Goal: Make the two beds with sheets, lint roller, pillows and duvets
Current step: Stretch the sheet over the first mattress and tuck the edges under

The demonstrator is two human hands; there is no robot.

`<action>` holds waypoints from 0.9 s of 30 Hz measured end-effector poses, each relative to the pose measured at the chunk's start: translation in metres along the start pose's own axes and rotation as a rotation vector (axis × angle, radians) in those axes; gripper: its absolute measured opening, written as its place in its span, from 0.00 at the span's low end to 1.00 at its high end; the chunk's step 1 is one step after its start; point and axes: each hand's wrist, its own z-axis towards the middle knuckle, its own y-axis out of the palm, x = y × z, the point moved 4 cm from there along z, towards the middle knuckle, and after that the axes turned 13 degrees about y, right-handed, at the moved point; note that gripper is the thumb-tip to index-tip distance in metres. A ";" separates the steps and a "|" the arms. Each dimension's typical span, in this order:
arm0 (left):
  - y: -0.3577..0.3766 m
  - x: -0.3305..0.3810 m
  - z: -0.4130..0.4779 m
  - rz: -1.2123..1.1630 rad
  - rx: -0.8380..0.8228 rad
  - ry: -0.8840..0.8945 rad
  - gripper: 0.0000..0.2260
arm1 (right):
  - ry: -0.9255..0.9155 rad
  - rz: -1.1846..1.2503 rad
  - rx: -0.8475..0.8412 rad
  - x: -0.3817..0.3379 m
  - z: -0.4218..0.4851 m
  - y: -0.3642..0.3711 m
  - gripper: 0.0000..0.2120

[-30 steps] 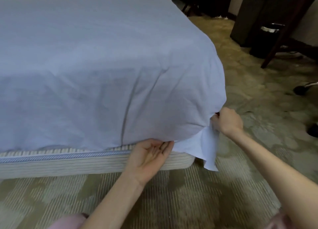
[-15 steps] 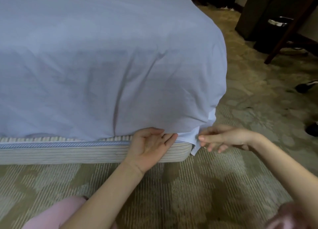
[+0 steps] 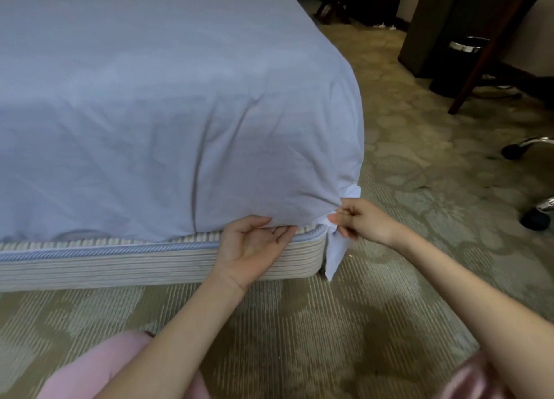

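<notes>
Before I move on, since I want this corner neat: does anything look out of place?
Yes. At the near corner a loose flap of sheet hangs untucked down over the striped base, just below the right hand pinching it.

person wearing pale pink garment (image 3: pixel 99 365) showing at lower left, darker pink fabric (image 3: pixel 476 377) showing at lower right, left forearm (image 3: pixel 186 323), right forearm (image 3: pixel 464 293), left hand (image 3: pixel 251 246) and right hand (image 3: pixel 367 222) all showing bare
</notes>
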 end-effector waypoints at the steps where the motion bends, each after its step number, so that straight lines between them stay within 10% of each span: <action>1: 0.001 0.000 -0.001 -0.002 -0.004 0.000 0.42 | 0.014 -0.036 0.087 -0.002 0.004 -0.005 0.14; 9: -0.001 0.002 -0.004 0.000 0.004 -0.046 0.41 | 0.176 -0.450 0.670 -0.023 0.029 -0.016 0.10; 19: 0.004 -0.002 -0.004 0.064 0.115 -0.004 0.21 | 0.247 -0.341 0.635 -0.031 0.033 -0.008 0.11; 27: 0.012 -0.013 -0.018 0.310 0.297 0.039 0.07 | 0.080 -0.350 0.237 -0.032 -0.010 -0.003 0.09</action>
